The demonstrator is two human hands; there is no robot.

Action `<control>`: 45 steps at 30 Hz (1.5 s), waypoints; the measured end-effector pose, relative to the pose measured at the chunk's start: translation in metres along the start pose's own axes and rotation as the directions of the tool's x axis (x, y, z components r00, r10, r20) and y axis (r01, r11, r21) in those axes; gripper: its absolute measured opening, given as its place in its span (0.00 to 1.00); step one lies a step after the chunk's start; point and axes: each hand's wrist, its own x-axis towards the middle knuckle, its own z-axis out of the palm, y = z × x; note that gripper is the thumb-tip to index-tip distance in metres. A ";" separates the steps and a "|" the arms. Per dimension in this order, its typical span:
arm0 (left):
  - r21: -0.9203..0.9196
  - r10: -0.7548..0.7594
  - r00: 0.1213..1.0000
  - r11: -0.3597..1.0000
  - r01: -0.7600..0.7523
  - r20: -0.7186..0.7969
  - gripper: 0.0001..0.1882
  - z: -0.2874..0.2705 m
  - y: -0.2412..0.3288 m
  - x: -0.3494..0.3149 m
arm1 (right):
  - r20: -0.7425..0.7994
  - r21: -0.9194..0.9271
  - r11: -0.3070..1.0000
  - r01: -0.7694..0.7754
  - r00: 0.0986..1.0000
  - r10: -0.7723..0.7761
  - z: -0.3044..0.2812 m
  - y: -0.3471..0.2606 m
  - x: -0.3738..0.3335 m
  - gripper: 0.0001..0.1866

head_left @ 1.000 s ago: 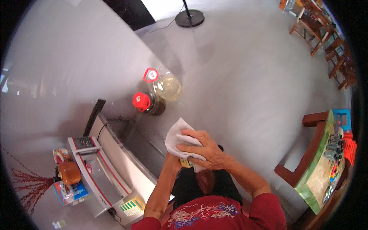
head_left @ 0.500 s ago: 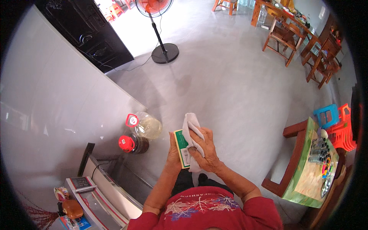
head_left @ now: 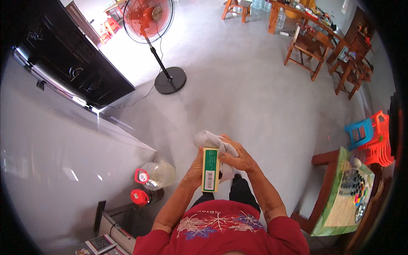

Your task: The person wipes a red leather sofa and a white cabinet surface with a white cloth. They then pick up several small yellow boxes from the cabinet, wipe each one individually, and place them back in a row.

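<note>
A narrow green and yellow box (head_left: 210, 170) with a barcode stands upright in front of my body. My left hand (head_left: 196, 169) grips it from its left side, with the fingers mostly hidden behind the box. On the other side, my right hand (head_left: 239, 156) pinches a pale cloth (head_left: 208, 138) between thumb and fingers. The cloth wraps over the far side of the box and hangs down at its right. Part of the right fingers is covered by the cloth.
Two large jars with red lids, one clear (head_left: 159, 175) and one dark (head_left: 146, 196), stand at the left by the wall. A floor fan (head_left: 170, 80) is ahead near a black door (head_left: 72, 55). A green-edged table (head_left: 327, 212) and stacked stools (head_left: 378, 148) are at the right.
The right hand and cloth have shifted from the box's front face to its far and right sides, uncovering the barcode. My view has swung, so the fan and door appear lower.
</note>
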 end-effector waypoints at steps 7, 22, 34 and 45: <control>0.174 0.143 0.988 0.976 -0.131 -0.061 0.30 0.062 0.036 0.130 | -0.100 -0.129 0.970 0.206 0.971 -0.219 -0.125 0.006 0.094 0.19; 0.574 0.726 0.653 0.634 -0.518 -0.214 0.34 0.123 0.174 0.314 | -0.099 0.240 0.931 -0.274 0.947 0.304 -0.230 0.028 0.333 0.18; 0.726 0.734 0.667 0.390 -0.567 0.127 0.40 0.098 0.340 0.501 | 0.144 0.735 0.497 -0.461 0.822 0.550 -0.339 0.093 0.526 0.20; -0.061 0.759 0.555 0.571 -0.819 -0.341 0.26 0.105 0.435 0.681 | 0.288 0.174 0.845 -0.506 0.846 0.448 -0.463 0.133 0.714 0.23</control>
